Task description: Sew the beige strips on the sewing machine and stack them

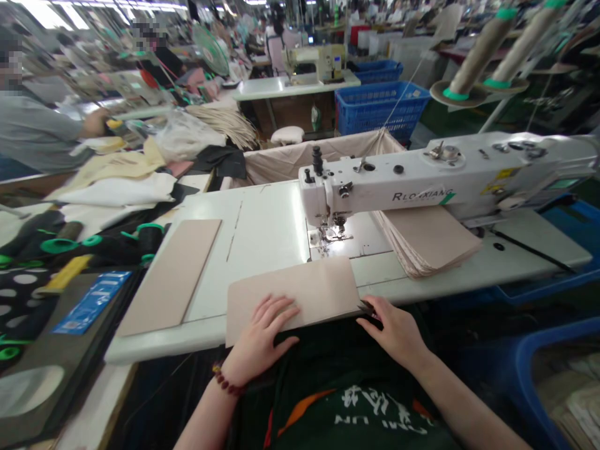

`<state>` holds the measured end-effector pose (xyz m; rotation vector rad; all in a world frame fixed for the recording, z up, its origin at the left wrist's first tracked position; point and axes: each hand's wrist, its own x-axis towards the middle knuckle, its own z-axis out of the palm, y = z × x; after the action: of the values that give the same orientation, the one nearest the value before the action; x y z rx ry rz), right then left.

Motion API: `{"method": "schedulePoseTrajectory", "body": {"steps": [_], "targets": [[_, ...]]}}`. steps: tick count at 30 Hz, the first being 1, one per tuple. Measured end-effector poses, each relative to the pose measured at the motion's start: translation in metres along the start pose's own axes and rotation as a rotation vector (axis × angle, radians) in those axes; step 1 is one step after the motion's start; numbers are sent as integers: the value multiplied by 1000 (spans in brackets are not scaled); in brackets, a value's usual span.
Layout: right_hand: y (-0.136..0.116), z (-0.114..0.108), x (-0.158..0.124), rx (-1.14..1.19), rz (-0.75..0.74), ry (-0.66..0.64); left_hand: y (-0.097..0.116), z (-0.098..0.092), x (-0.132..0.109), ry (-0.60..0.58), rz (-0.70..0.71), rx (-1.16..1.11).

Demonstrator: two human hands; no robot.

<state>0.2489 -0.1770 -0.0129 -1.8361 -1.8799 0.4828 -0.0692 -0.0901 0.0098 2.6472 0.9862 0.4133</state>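
A beige panel (323, 284) lies at the front edge of the sewing table, its near side reaching the edge. My left hand (267, 334) rests on the panel's left part with fingers spread flat. Dark thread snips (367, 309) are held in my right hand (391, 328), their tips at the panel's right corner. Behind the panel stands a white sewing machine (398, 187) with its needle area lit. A stack of beige panels (429, 240) sits under the machine arm, and another single panel (175, 275) lies on the left of the table.
Black thread spools (150, 240) and a blue printed strip (92, 302) lie on the left side table. A blue tub (520, 369) stands at the lower right, a blue basket (379, 106) behind the machine. A co-worker's arm (42, 131) is at far left.
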Motion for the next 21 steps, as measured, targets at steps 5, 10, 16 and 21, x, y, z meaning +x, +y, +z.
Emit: {"method": "schedulePoseTrajectory", "body": {"steps": [5,10,16,21], "targets": [[-10,-6,24,72,-149,-101,-36,-29,-45,24,-138,-29],[-26,-49,44,399,-101,44,-20,-71,-56,352,-485,-338],[-33,-73,49,591,149,57,14,-85,-22,372,-844,-642],[-25,-81,43,498,190,69,23,-86,-8,300,-834,-751]]}}
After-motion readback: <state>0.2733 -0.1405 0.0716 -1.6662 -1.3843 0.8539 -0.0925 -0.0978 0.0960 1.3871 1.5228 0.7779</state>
